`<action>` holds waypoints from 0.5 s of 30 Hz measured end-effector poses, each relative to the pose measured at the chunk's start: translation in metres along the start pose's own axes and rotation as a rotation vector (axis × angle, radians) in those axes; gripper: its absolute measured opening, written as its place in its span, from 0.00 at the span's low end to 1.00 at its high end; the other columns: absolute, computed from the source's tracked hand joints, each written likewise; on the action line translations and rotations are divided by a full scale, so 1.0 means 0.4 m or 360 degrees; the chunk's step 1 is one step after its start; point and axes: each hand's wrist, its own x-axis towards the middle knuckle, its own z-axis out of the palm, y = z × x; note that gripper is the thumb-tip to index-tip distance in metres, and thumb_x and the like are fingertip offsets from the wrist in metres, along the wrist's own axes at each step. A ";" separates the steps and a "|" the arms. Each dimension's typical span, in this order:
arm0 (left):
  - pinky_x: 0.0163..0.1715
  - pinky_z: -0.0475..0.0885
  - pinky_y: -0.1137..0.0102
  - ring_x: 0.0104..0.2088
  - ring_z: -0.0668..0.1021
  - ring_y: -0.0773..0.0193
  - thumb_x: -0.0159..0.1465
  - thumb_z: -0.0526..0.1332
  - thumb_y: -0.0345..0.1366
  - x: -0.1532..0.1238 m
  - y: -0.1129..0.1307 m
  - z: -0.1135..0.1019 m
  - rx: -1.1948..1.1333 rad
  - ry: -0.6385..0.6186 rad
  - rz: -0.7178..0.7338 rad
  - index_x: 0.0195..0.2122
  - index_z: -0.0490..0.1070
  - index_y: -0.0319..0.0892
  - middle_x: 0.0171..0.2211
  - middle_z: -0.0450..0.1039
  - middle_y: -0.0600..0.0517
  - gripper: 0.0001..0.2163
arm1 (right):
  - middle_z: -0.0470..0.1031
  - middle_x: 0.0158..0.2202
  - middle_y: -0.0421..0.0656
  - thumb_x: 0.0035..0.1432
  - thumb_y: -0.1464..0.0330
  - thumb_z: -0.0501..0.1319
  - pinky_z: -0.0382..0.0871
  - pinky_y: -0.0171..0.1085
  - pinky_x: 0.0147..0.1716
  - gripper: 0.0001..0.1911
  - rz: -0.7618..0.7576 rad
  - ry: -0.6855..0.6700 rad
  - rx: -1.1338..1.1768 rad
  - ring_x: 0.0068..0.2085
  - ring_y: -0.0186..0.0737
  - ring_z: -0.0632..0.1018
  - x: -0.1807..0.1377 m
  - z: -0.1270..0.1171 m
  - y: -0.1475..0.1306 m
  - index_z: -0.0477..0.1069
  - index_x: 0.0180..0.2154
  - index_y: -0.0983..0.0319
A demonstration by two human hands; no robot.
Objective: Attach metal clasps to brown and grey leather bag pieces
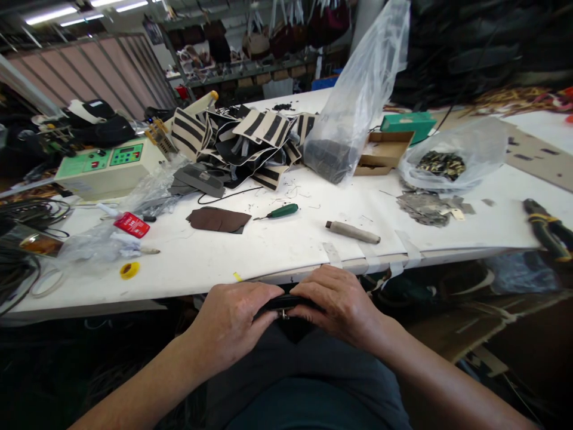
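My left hand [235,319] and my right hand [338,298] meet just below the near edge of the white table [277,245], above my lap. Both are closed on a thin black piece [283,302] with a small metal fitting hanging from its underside. My fingers wrap over its top edge and hide most of it. On the table in front lie a green-handled screwdriver [280,211], a grey cylindrical tool [353,232] and a brown leather piece [218,219].
A heap of black-and-cream striped pieces [244,140] lies at the back, beside a tall clear plastic bag [353,107]. A green-panelled machine [105,167] stands at left. A bag of metal parts [441,162], loose metal plates [425,206] and pliers [548,230] lie at right.
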 end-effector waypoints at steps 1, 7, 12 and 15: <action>0.40 0.79 0.64 0.39 0.85 0.59 0.67 0.65 0.31 0.002 0.000 -0.001 -0.0009 0.0027 0.0042 0.49 0.76 0.47 0.41 0.84 0.52 0.10 | 0.81 0.36 0.45 0.70 0.60 0.64 0.69 0.40 0.37 0.12 0.0000 0.0003 -0.0023 0.36 0.41 0.79 -0.001 -0.001 -0.002 0.76 0.44 0.63; 0.38 0.80 0.67 0.37 0.85 0.61 0.64 0.63 0.25 -0.006 0.004 0.008 -0.0046 0.0127 0.0179 0.48 0.76 0.44 0.41 0.85 0.52 0.13 | 0.80 0.34 0.44 0.68 0.58 0.64 0.65 0.39 0.34 0.13 0.0113 -0.0184 -0.0071 0.35 0.41 0.78 -0.002 -0.017 -0.014 0.76 0.44 0.61; 0.39 0.79 0.70 0.37 0.85 0.63 0.63 0.63 0.23 -0.016 0.004 0.011 -0.0139 0.0086 0.0151 0.49 0.77 0.46 0.41 0.85 0.53 0.15 | 0.78 0.32 0.42 0.69 0.61 0.63 0.64 0.39 0.34 0.10 -0.0007 -0.0351 -0.0094 0.33 0.39 0.76 0.005 -0.026 -0.013 0.76 0.39 0.61; 0.39 0.78 0.71 0.38 0.85 0.63 0.63 0.64 0.24 -0.016 0.006 0.002 -0.0235 0.0071 0.0155 0.48 0.77 0.45 0.42 0.85 0.53 0.14 | 0.77 0.31 0.42 0.72 0.60 0.59 0.63 0.39 0.33 0.13 -0.0073 -0.0369 -0.0141 0.31 0.39 0.75 0.006 -0.023 -0.013 0.74 0.36 0.61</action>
